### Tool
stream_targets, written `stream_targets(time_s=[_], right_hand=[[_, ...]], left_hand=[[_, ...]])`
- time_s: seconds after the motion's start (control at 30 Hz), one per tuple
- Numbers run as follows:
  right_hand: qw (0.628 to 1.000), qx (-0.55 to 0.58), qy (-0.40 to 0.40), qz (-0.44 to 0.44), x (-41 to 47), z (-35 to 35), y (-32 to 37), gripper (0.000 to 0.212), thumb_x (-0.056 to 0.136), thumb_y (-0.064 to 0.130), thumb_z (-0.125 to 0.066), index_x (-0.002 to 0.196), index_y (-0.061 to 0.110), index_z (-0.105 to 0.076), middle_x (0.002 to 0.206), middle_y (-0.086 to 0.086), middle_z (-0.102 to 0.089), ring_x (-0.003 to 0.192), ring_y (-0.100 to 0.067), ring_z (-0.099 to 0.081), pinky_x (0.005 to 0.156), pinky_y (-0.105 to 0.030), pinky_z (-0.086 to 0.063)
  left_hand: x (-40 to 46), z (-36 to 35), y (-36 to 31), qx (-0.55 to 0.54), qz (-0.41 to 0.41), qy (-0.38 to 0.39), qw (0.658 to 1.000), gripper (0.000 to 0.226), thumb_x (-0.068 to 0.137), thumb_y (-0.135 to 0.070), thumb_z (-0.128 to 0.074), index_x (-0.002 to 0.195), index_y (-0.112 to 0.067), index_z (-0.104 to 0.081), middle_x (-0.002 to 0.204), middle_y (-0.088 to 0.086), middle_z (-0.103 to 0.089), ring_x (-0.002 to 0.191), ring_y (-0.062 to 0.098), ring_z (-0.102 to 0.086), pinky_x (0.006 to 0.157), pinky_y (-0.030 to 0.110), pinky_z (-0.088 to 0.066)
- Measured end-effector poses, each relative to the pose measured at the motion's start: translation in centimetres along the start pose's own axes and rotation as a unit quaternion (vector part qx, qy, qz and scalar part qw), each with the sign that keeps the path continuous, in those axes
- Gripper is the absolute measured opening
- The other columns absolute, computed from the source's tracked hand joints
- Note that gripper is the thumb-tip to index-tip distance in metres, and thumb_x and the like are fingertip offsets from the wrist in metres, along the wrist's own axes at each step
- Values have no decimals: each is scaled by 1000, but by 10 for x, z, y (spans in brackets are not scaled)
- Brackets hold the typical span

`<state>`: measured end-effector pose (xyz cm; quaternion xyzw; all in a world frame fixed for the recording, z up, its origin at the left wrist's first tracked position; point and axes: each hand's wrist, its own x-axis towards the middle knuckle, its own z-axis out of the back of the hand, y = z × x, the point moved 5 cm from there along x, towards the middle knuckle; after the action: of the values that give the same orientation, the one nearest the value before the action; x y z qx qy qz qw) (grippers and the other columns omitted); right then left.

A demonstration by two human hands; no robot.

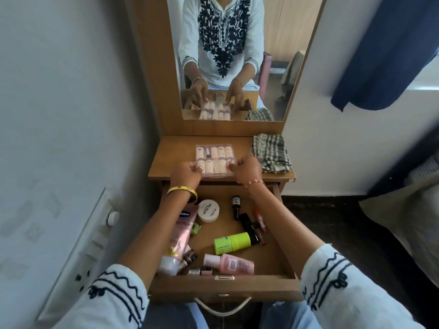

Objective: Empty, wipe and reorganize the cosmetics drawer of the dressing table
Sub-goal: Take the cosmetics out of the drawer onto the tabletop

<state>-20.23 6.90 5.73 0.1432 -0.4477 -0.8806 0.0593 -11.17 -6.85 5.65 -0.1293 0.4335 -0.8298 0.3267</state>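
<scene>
Small wooden dressing table (166,160) jammed between white walls, mirror (232,55) up at 12 o'clock, checked cloth (270,153) waiting unused at 2 o'clock on top. Both left hand (186,174) and right hand (244,170) curled, pinching the near corners of a clear pack of little bottles (215,160) sitting on the tabletop. Emptying barely begun by the looks of it: drawer (268,257) wide open at 6 o'clock, loaded with tubes, jar, green bottle (231,243), so no wiping or sorting yet.
</scene>
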Motion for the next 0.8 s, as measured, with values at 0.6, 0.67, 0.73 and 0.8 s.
stream_targets(time_s=[0.6, 0.67, 0.73, 0.8], right_hand=[[997, 0, -68, 42, 18, 0, 6, 31, 92, 5, -51, 122, 4, -58, 116, -15, -65, 106, -24, -61, 77, -19, -42], [997, -3, -66, 48, 17, 0, 5, 31, 92, 5, -49, 122, 4, -58, 117, -14, -65, 106, -22, -61, 74, -17, -41], [996, -3, -66, 54, 13, 1, 6, 33, 93, 5, -48, 125, 5, -56, 120, -14, -63, 106, -22, -61, 73, -15, -41], [995, 14, -76, 63, 4, 2, 5, 35, 92, 6, -50, 127, 7, -54, 124, -14, -60, 109, -22, -59, 83, -20, -46]], left_hand=[[46, -13, -7, 43, -24, -50, 998, 31, 92, -11, -50, 121, -7, -59, 123, 13, -62, 113, 27, -57, 94, 32, -44], [45, -13, -5, 25, -19, -45, 998, 32, 93, -9, -47, 123, -8, -57, 127, 12, -60, 118, 26, -54, 99, 31, -42], [40, -11, -5, -12, -10, -45, 999, 33, 94, -8, -44, 126, -8, -55, 132, 10, -56, 124, 24, -50, 102, 30, -39], [27, -8, -4, -63, -8, -45, 997, 35, 95, -10, -43, 129, -9, -52, 136, 9, -53, 127, 22, -47, 103, 28, -37]])
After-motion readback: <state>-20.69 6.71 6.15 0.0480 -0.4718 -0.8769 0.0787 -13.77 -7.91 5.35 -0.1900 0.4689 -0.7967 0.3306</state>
